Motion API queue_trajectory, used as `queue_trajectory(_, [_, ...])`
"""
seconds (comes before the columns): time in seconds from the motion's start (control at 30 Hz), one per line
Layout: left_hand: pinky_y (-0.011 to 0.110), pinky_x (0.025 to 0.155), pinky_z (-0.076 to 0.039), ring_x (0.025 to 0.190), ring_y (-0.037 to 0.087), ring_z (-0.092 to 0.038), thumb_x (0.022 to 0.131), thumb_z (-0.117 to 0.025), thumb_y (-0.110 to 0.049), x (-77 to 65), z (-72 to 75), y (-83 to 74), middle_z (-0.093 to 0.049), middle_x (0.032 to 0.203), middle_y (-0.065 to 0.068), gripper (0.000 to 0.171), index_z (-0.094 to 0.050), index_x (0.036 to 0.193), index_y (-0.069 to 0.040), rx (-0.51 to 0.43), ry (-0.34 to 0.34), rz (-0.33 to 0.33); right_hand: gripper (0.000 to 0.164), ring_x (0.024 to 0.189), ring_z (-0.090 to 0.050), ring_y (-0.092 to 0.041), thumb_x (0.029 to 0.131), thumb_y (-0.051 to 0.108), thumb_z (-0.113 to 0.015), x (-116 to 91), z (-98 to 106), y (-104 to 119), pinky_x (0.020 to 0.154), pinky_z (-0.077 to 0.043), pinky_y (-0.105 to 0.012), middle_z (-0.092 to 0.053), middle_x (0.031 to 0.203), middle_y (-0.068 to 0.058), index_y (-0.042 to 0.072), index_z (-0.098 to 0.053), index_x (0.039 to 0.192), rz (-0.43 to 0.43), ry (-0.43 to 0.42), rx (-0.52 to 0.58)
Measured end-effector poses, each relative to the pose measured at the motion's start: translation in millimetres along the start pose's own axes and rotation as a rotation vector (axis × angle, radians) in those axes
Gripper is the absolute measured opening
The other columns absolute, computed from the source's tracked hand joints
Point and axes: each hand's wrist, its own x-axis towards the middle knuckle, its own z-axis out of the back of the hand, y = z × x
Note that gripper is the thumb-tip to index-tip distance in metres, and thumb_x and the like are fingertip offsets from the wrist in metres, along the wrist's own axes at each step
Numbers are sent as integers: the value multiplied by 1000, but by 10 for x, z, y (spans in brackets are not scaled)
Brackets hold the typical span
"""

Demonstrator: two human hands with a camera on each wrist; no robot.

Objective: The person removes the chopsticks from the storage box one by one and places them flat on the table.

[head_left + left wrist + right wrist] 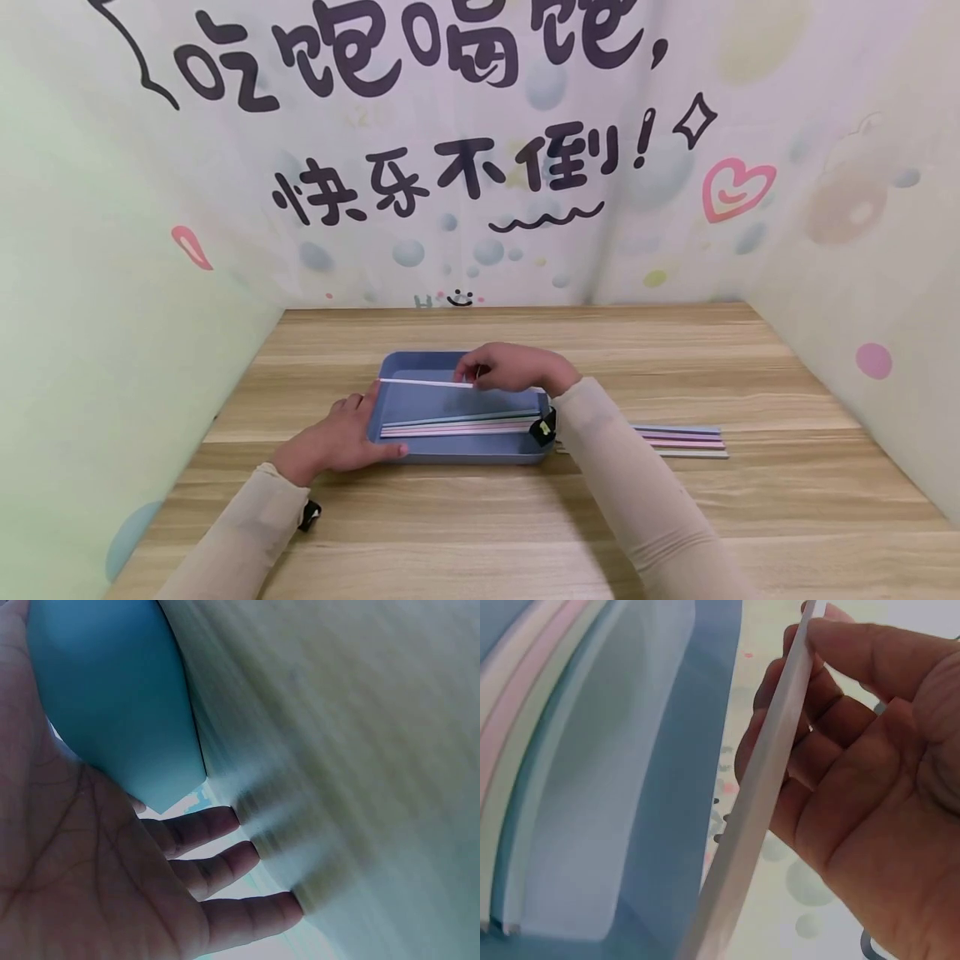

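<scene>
My right hand [516, 367] pinches a white chopstick [423, 383] between thumb and fingers, over the back part of a blue rectangular tray [465, 458]. The chopstick runs left from the fingers, its far end overlapping the tray's left rim in the head view. Inside the tray, several pastel chopsticks [514, 735] in pink, green and blue lie side by side near the front wall. My left hand [341, 437] rests against the tray's left end, thumb along the front corner. In the left wrist view its straight fingers [251, 919] have their tips at the tabletop.
More chopsticks [686, 442] in purple, white and darker tones lie on the wooden table [480, 533] right of the tray, partly hidden by the right forearm. Printed cloth walls [480, 267] enclose the table at the back and both sides.
</scene>
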Motion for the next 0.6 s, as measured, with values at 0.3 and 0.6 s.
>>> queue_trajectory(0.3, [61,102,-37,132,52,-33,80,-63,-74,4,6,9,-32,145,37,123,-6,156,5,1,-5,-9,26,89,-52,-18,96,-3,-54,-118,129,6,76,-46,-30,-58,96,-6,3,-65,119,25,30,78])
queue_trajectory(0.6, [62,101,-37,133,54,-32,81,-63,-73,-6,15,-2,-31,145,38,122,-7,156,5,0,-1,-12,27,92,-52,-21,96,-2,-54,-259,214,-72,77,-45,-31,-57,98,-5,1,-63,121,-23,34,140])
